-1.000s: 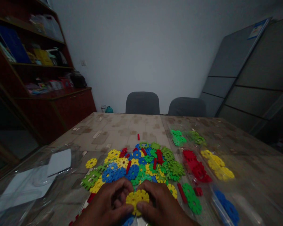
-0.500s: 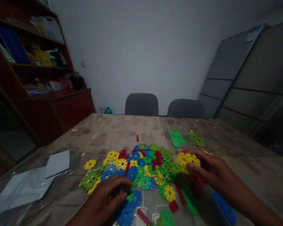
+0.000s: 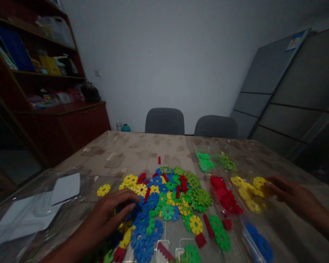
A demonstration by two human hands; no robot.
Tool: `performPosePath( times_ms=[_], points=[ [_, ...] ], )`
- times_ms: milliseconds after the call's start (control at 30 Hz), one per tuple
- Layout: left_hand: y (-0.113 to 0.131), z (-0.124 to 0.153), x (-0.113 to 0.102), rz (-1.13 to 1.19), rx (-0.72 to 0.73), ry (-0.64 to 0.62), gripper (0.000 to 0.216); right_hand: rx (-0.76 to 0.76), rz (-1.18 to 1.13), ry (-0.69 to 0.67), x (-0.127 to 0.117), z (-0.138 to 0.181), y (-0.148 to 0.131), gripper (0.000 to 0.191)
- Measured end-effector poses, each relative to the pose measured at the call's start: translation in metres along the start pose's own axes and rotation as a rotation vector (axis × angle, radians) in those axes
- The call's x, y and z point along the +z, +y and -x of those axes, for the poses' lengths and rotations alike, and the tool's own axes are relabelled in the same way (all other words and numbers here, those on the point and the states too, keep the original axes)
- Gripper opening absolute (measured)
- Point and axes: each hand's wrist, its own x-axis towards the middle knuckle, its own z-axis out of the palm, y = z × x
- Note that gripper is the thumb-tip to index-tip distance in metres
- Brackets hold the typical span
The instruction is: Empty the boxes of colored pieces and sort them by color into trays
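Note:
Many plastic notched discs and connector pieces lie in a pile, with blue discs (image 3: 144, 239), yellow discs (image 3: 131, 179) and green discs (image 3: 167, 212). Over the pile's left side, my left hand (image 3: 109, 213) has curled fingers beside blue pieces; what lies inside its grip is hidden. At the right, my right hand (image 3: 289, 190) pinches yellow notched discs (image 3: 259, 182) at the edge of a clear tray holding yellow pieces (image 3: 246, 193). Left of that tray are red pieces (image 3: 225, 195) in another clear tray.
Clear trays at the back hold bright green pieces (image 3: 205, 162) and olive green pieces (image 3: 226, 162). A tray with blue pieces (image 3: 259, 243) is near the front right. Clear packaging with white cards (image 3: 66, 188) lies left. Two grey chairs (image 3: 164, 121) stand beyond the table (image 3: 142, 146).
My right hand has moved right with the yellow discs, from beside the pile to the yellow tray. My left hand has shifted left and slightly away from me, uncovering more blue discs.

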Motion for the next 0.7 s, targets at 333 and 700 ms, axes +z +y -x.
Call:
performPosePath(
  times_ms=[333, 700],
  points=[
    [-0.04, 0.015, -0.047, -0.382, -0.177, -0.169, 0.049, -0.238, -0.171, -0.326, 0.053, 0.065, -0.114, 0.044],
    [-0.025, 0.02, -0.026, -0.356, -0.27, -0.345, 0.075, -0.348, 0.303, -0.593, 0.146, 0.095, -0.203, 0.065]
  ],
)
